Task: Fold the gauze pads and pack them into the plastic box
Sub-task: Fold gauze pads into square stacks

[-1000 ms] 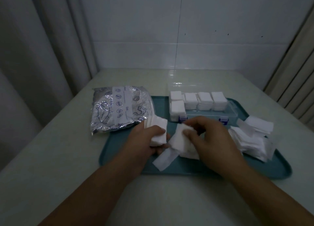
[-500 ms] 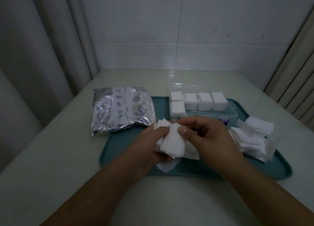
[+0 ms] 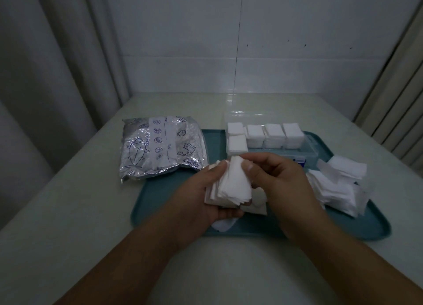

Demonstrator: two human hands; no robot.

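Tray (image 3: 164,204): a teal tray lies flat on the pale surface (image 3: 68,213); everything below is placed against it.
Left hand (image 3: 201,197): over the middle of the tray, palm up, curled around a stack of gauze pads (image 3: 231,188), thumb pressed on the stack's upper edge.
Right hand (image 3: 281,181): just right of the left hand, over the tray's middle, thumb and fingers pinched on the top of the same stack.
Stack in the hands: white folded squares, fanned a little and tilted, held above the tray's floor; how many there are I cannot tell.
Stray pad (image 3: 223,224): a white corner shows under the left hand, lying near the tray's front edge.
Plastic box (image 3: 309,150): clear, open, sitting at the tray's back edge; its lid stands behind it.
Packed pads (image 3: 272,133): folded squares stand in a row along the box's back, with one more (image 3: 238,143) in front at the left end; the box's front right part looks bare.
Loose pile (image 3: 338,181): unfolded white sheets heaped on the tray's right end, some overhanging its rim.
Foil bag (image 3: 160,146): silvery, printed with fish drawings, lying across the tray's back left corner and partly on the surface.
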